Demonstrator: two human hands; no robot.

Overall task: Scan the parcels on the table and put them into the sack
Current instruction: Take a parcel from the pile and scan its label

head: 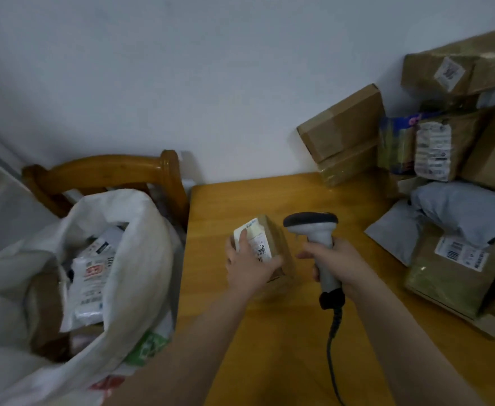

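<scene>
My left hand [247, 263] grips a small cardboard parcel [275, 244] with a white label, held over the wooden table [269, 332]. Right beside it, my right hand [332, 260] holds a grey handheld barcode scanner [313, 230] by its handle; its dark head sits close to the parcel's right side and its cable trails toward me. To the left of the table stands the open white sack [129, 259], with several parcels and white mailers inside it.
A pile of cardboard boxes [342, 127] and grey poly mailers [460, 209] fills the table's right and far right side, against the wall. A wooden chair [108, 171] stands behind the sack. A labelled brown parcel [451, 273] lies at the right edge.
</scene>
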